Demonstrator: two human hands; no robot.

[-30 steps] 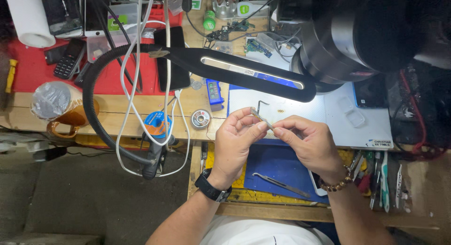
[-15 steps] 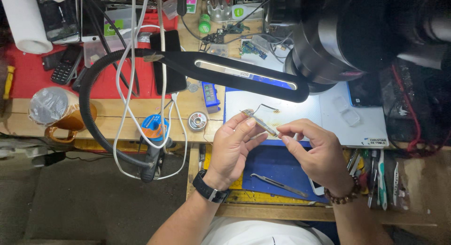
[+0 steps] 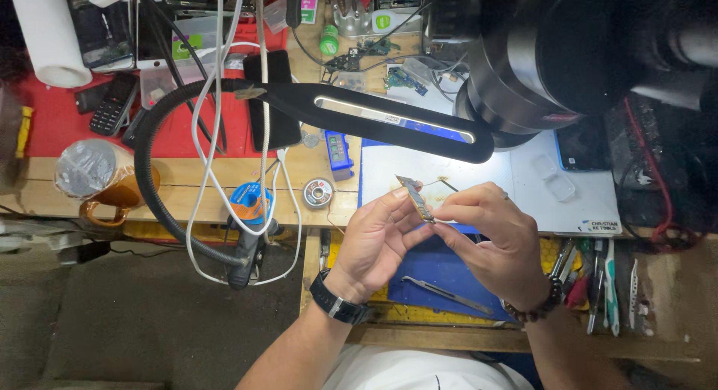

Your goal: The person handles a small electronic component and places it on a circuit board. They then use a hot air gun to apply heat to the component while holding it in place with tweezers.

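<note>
Both hands met above the front edge of the bench [image 3: 224, 177], under the long black lamp head [image 3: 389, 121]. The left hand [image 3: 374, 240], with a black watch on its wrist, had its grip pressed together on a small narrow circuit board [image 3: 416, 198], thumb and fingertips pinching its lower part so that it stood tilted up over the white mat [image 3: 479, 173]. The right hand [image 3: 490, 237], wearing a bead bracelet, had its grip closed on the lower end of the same board, touching the left fingertips. Below the hands, a pair of tweezers [image 3: 445, 293] lay on the blue mat [image 3: 449, 274]. Left of the hands sat a small solder reel [image 3: 318, 192], and white cables [image 3: 224, 136] looped across the bench.
</note>
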